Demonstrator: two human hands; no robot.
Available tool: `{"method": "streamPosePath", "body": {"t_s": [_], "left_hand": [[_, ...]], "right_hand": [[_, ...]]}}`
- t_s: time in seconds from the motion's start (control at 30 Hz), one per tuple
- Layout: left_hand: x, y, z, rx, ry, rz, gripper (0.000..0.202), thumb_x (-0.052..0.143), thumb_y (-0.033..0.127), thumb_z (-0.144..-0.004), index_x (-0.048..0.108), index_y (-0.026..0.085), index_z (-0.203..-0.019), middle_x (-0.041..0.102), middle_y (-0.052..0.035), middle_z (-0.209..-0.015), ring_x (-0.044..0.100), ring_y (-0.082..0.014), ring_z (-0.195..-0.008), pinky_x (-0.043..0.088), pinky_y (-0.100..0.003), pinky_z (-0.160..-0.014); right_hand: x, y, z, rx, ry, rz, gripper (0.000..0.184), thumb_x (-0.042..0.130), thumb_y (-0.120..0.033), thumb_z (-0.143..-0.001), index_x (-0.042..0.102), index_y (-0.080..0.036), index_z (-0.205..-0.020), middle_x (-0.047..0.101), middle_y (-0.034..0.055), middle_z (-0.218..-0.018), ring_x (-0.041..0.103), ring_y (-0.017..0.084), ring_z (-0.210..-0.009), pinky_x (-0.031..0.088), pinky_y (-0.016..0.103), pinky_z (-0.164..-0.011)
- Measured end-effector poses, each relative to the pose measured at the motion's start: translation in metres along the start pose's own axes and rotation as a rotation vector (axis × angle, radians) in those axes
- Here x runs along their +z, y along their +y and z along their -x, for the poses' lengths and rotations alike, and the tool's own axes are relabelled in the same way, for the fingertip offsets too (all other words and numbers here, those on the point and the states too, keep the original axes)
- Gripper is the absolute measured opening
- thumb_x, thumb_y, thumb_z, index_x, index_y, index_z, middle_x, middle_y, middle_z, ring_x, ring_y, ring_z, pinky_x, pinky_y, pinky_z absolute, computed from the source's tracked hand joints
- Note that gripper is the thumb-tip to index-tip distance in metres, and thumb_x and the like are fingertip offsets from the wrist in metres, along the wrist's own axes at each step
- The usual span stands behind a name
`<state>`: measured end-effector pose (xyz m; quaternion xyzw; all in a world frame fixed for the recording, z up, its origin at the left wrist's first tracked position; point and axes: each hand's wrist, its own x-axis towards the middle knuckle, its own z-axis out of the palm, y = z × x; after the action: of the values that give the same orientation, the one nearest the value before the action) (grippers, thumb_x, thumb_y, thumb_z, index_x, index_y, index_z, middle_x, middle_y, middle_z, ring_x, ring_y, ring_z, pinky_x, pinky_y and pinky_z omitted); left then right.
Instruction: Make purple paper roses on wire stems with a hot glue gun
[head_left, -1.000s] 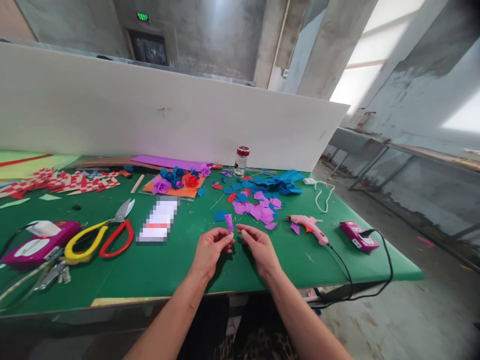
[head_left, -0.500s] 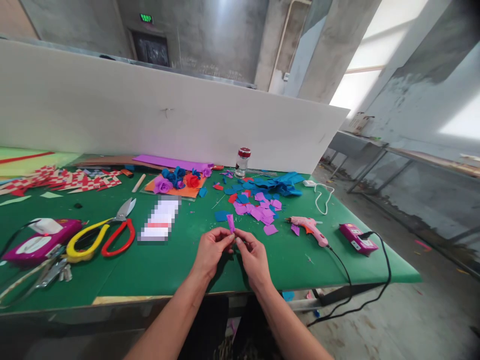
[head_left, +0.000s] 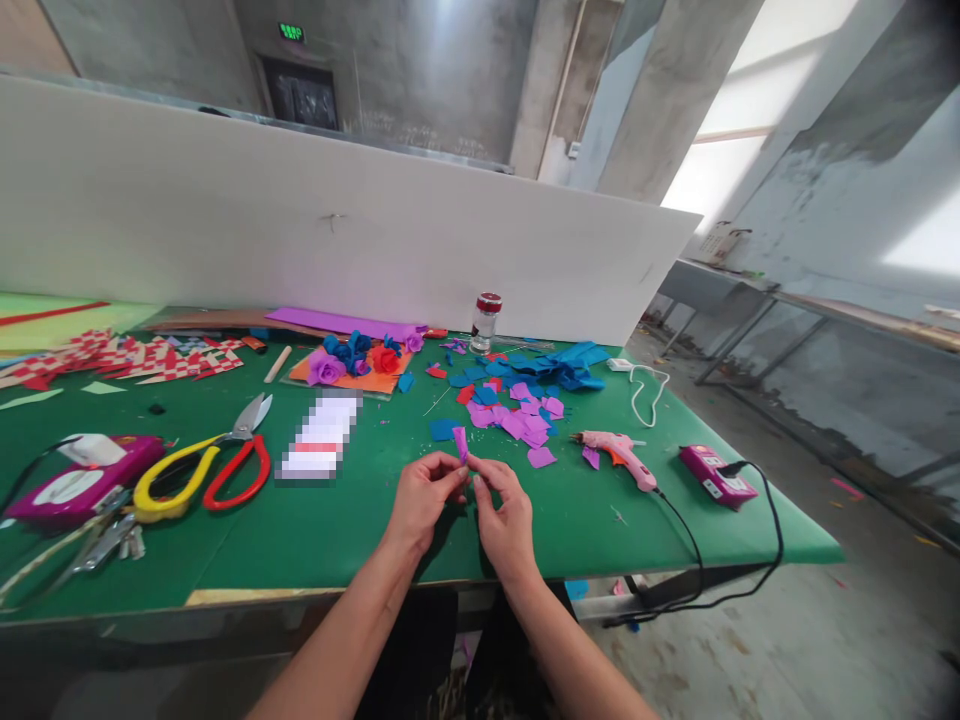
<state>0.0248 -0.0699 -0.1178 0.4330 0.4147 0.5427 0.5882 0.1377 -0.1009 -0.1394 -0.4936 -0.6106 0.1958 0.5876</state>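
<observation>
Purple strip (head_left: 460,443): is standing upright between the two hands, above the near part of the green table (head_left: 315,540).
Left hand (head_left: 420,500): is pinching the strip's lower end between thumb and fingers.
Right hand (head_left: 506,515): is keeping thumb and index close together, the index tip meeting the strip's base; whether they are gripping it, I cannot tell.
Blue square (head_left: 442,430): is lying just beyond the strip.
Scraps (head_left: 513,424): are spreading behind the right hand, purple, blue and red.
Glue gun (head_left: 619,455): is lying on its side, right of the scraps.
Scissors (head_left: 171,490): are lying open, well left of the hands.
Flowers (head_left: 325,367): are sitting on an orange sheet (head_left: 397,383).
Jar (head_left: 486,328): is standing before the white board (head_left: 450,240).
</observation>
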Motion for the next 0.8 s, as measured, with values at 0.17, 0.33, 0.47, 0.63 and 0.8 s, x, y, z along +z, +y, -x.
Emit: {"method": "streamPosePath", "body": {"t_s": [0.17,0.33,0.47,0.63,0.8], "left_hand": [[0.001,0.001,0.000,0.002,-0.006,0.007,0.024,0.080,0.035,-0.058,0.069,0.015,-0.065,0.061,0.0007,-0.057,0.050,-0.0085,-0.048,0.045,-0.021,-0.049],[0.001,0.000,-0.001,0.011,-0.002,0.008,0.023,0.080,0.034,-0.057,0.069,0.015,-0.063,0.061,0.0007,-0.057,0.050,-0.0087,-0.049,0.044,-0.021,-0.049],[0.000,-0.002,-0.001,0.015,0.001,0.012,0.022,0.081,0.033,-0.056,0.068,0.015,-0.062,0.061,0.0011,-0.057,0.050,-0.0084,-0.048,0.043,-0.021,-0.048],[0.000,-0.002,-0.001,0.013,0.004,0.027,0.023,0.082,0.031,-0.054,0.068,0.015,-0.062,0.061,0.0009,-0.057,0.051,-0.0087,-0.048,0.043,-0.021,-0.049],[0.000,-0.002,-0.001,-0.004,0.005,0.037,0.023,0.082,0.031,-0.055,0.068,0.015,-0.063,0.061,0.0007,-0.057,0.052,-0.0092,-0.049,0.044,-0.021,-0.050]], "right_hand": [[0.000,-0.002,0.002,-0.083,0.009,0.130,0.032,0.045,-0.019,-0.093,0.066,-0.024,-0.117,0.066,0.0085,-0.103,0.058,0.021,-0.098,0.049,0.036,-0.085],[-0.001,-0.009,0.004,-0.236,-0.030,0.427,0.045,0.042,-0.011,-0.091,0.057,-0.025,-0.131,0.064,0.0097,-0.107,0.054,0.024,-0.097,0.046,0.040,-0.082],[-0.002,-0.011,0.006,-0.309,-0.064,0.611,0.047,0.042,-0.010,-0.089,0.054,-0.021,-0.134,0.063,0.0113,-0.112,0.052,0.027,-0.097,0.043,0.043,-0.082],[-0.002,-0.010,0.007,-0.342,-0.081,0.667,0.048,0.043,-0.010,-0.087,0.052,-0.018,-0.134,0.063,0.0110,-0.114,0.051,0.026,-0.097,0.041,0.042,-0.083],[-0.002,-0.010,0.007,-0.358,-0.079,0.681,0.049,0.043,-0.010,-0.087,0.051,-0.017,-0.135,0.062,0.0114,-0.116,0.051,0.026,-0.099,0.040,0.042,-0.084]]}}
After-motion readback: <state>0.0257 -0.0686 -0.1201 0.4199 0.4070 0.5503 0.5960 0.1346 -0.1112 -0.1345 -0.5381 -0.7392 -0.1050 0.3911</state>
